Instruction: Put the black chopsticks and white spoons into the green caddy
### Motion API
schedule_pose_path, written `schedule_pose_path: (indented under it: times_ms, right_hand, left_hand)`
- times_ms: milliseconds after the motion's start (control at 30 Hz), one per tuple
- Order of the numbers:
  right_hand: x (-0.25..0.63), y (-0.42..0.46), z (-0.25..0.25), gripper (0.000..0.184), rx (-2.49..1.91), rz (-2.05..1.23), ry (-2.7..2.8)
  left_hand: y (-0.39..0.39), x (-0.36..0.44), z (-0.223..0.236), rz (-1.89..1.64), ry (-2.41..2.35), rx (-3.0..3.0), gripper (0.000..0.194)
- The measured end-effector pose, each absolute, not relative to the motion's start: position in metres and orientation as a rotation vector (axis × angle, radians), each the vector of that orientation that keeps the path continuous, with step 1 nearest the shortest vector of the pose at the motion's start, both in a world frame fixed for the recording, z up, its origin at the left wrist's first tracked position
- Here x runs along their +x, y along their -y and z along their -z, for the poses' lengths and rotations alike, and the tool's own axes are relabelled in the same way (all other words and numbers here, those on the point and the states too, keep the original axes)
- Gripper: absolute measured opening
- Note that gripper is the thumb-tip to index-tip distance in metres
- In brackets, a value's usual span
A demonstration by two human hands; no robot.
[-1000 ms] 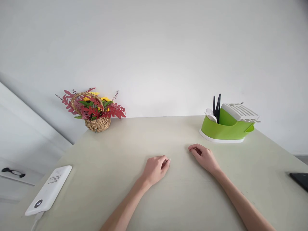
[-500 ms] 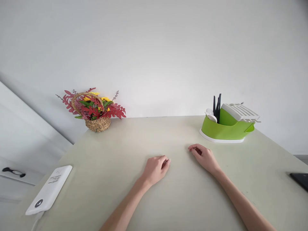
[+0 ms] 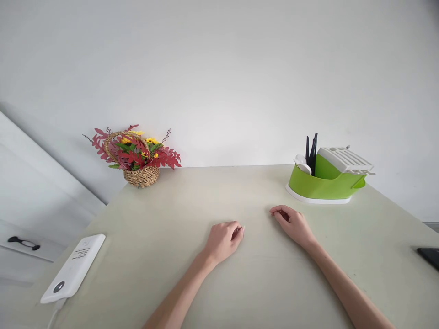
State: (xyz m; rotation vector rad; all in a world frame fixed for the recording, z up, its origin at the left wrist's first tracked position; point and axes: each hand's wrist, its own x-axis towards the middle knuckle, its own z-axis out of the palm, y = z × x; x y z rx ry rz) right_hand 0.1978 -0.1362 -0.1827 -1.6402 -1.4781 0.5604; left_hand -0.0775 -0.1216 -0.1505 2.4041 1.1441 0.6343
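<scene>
1. I am viewing the left hand (image 3: 223, 241) resting on the pale grey-green worktop (image 3: 254, 288), near its middle; its fingers are curling loosely, leaving a narrow hollow by the thumb, and I am seeing nothing held.
2. The right hand (image 3: 291, 225) is resting closer to the far edge, curled the same way around a narrow hollow, also seemingly holding nothing. Both forearms are slanting inward, probably letting the worktop carry their weight.
3. The bright green plastic boat-shaped caddy (image 3: 318, 186) is standing near the far right corner, just beyond the right hand but apart from it. Its flat white base (image 3: 318, 199) is presumably steadying it, while its hollow is keeping the slim black upright sticks (image 3: 312, 155) and white rounded spoon-like pieces (image 3: 302, 167) together.
4. The brown woven basket (image 3: 142, 177) of red leaves and yellow flowers is sitting by the far left corner, likely as decoration out of the arms' way.
5. The white oblong power bank (image 3: 73, 269) is lying flat along the left edge, its cable (image 3: 56, 313) leading off the near end, perhaps for easy plugging.
6. A flat black object (image 3: 430, 257), cut off by the frame, is lying toward the right edge.
</scene>
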Motion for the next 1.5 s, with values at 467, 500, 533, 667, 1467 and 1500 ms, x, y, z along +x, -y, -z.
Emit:
schedule_pose_path:
  times_ms: [467, 500, 533, 667, 1467, 1500]
  right_hand:
    - [0.198, 0.136, 0.183, 0.027, -1.641, -0.568, 1.478]
    - [0.198, 0.136, 0.184, 0.027, -1.643, -0.569, 1.477]
    - [0.198, 0.136, 0.184, 0.026, -1.643, -0.57, 1.476]
    - [0.198, 0.136, 0.184, 0.027, -1.641, -0.574, 1.475]
    - [0.209, 0.132, 0.191, 0.043, -1.746, -0.398, 1.113]
    - [0.21, 0.131, 0.192, 0.043, -1.752, -0.381, 1.09]
  left_hand:
    - [0.121, -0.077, 0.15, -0.639, -1.152, 2.408, 0.032]
    - [0.121, -0.077, 0.15, -0.638, -1.151, 2.407, 0.032]
    - [0.121, -0.077, 0.15, -0.638, -1.148, 2.406, 0.032]
    - [0.122, -0.077, 0.15, -0.636, -1.15, 2.401, 0.032]
    - [0.121, -0.079, 0.154, -0.636, -1.151, 2.424, 0.032]
    - [0.121, -0.079, 0.154, -0.637, -1.152, 2.423, 0.032]
